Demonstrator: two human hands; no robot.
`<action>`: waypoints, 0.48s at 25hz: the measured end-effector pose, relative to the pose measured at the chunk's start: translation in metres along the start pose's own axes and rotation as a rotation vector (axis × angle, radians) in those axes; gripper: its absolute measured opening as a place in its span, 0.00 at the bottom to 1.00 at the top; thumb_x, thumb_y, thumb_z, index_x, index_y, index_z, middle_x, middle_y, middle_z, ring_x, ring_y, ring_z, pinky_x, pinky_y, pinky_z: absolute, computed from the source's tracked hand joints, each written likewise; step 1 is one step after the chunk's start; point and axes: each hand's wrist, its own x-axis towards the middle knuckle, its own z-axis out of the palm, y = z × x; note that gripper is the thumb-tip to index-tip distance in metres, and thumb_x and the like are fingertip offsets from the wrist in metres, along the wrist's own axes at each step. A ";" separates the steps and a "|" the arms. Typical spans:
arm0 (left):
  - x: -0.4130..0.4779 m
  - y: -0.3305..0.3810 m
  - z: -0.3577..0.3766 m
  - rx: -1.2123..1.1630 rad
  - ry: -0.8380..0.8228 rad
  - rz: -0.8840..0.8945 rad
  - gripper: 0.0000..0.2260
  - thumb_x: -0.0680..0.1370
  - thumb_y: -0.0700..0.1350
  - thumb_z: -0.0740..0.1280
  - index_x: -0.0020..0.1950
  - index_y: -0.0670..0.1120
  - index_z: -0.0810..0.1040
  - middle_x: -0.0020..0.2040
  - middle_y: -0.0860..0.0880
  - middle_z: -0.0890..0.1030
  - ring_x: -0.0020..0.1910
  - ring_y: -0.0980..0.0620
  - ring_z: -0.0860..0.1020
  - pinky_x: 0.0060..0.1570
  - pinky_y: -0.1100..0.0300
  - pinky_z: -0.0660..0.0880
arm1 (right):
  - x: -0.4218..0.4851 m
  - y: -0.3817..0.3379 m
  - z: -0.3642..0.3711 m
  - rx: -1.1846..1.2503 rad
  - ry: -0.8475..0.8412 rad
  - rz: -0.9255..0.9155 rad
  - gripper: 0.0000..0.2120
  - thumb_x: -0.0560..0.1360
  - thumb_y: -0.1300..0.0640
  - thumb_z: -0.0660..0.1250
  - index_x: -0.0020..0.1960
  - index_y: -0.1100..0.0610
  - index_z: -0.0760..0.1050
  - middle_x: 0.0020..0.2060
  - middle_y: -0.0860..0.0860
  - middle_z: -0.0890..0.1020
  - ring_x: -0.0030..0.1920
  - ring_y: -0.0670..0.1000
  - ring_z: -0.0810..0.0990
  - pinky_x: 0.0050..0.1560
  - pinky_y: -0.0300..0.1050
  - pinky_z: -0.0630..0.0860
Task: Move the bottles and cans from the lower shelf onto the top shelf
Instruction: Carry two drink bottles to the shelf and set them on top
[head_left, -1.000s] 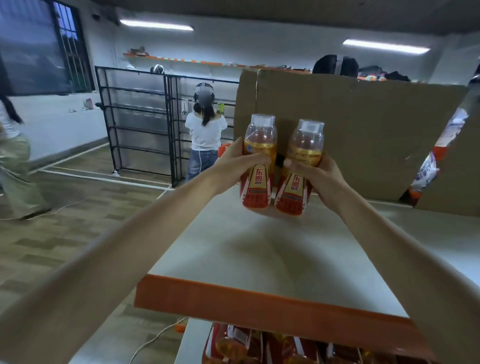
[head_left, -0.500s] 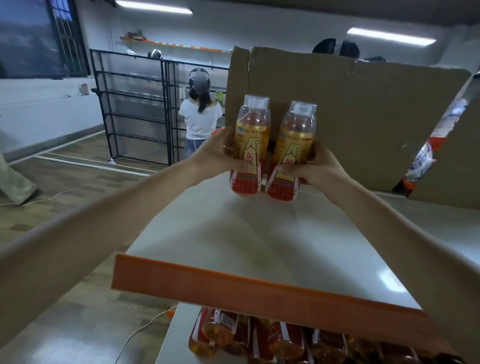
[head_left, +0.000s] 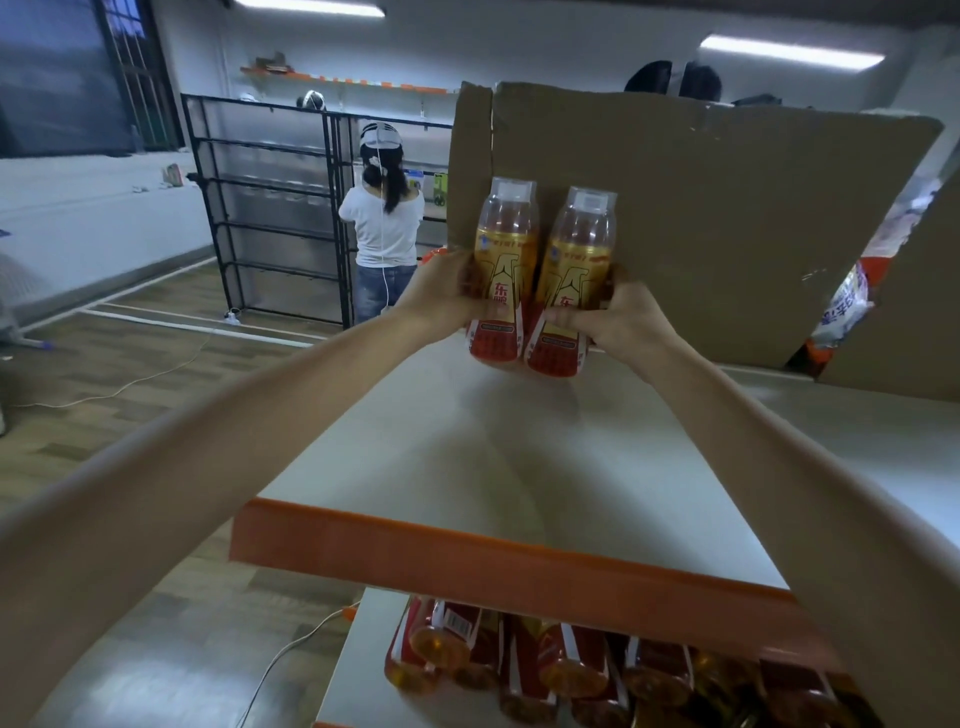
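Only the head view was to hand. Left hand was curled round the left bottle, right hand round the right bottle. Both bottles stood upright, side by side and touching, at the back of the top shelf before the cardboard. Could not tell whether their bases met the shelf. More bottles lay on their sides on the lower shelf. A person in white stood by black racks.

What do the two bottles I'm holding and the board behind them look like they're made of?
Left bottle and right bottle: likely clear glossy plastic, amber drink showing through, shiny printed labels. Board: matte brown cardboard, creased with rough edges.
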 end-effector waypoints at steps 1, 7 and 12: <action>-0.001 0.002 0.001 0.002 0.004 -0.020 0.21 0.72 0.41 0.75 0.63 0.44 0.76 0.59 0.47 0.82 0.58 0.49 0.80 0.60 0.47 0.77 | -0.001 0.000 0.000 -0.016 0.008 0.004 0.23 0.67 0.53 0.80 0.55 0.48 0.71 0.54 0.48 0.82 0.55 0.51 0.81 0.59 0.54 0.79; -0.031 0.017 0.006 0.409 0.048 0.033 0.15 0.81 0.48 0.64 0.65 0.42 0.76 0.59 0.43 0.81 0.59 0.45 0.78 0.50 0.61 0.71 | -0.015 0.004 -0.009 -0.188 0.034 0.003 0.25 0.69 0.43 0.76 0.61 0.54 0.75 0.52 0.47 0.83 0.51 0.48 0.82 0.45 0.41 0.78; -0.055 0.017 0.002 0.820 -0.118 0.015 0.21 0.85 0.54 0.50 0.74 0.47 0.67 0.70 0.41 0.72 0.67 0.39 0.72 0.65 0.44 0.70 | -0.041 -0.003 -0.029 -0.608 -0.047 -0.028 0.16 0.79 0.52 0.63 0.60 0.63 0.72 0.52 0.57 0.79 0.45 0.54 0.77 0.40 0.46 0.74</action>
